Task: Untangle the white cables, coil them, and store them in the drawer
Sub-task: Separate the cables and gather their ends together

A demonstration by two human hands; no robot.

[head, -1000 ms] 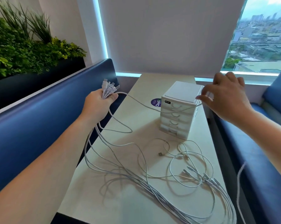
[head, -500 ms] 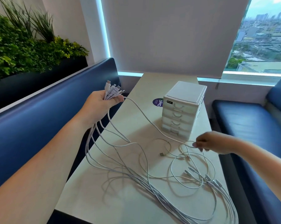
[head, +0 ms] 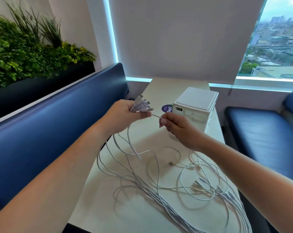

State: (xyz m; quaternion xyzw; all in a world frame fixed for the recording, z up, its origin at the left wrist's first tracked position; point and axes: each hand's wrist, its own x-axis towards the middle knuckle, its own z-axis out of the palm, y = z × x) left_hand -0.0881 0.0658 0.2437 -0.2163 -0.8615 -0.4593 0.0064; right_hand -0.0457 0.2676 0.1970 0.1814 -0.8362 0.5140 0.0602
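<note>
Cables [head: 159,195] run out of frame at the bottom right; their ends there cannot be traced. The right hand [head: 179,130] covers the lower front of the drawer unit [head: 198,100]. The unit hides the right part of the round sticker [head: 166,108]. The unit's black label [head: 179,109] is too small to read. Plug [head: 142,105] types in the left hand [head: 125,115] cannot be told. The left arm [head: 58,174] is cut off at the lower left, the right arm [head: 251,170] at the lower right.
</note>
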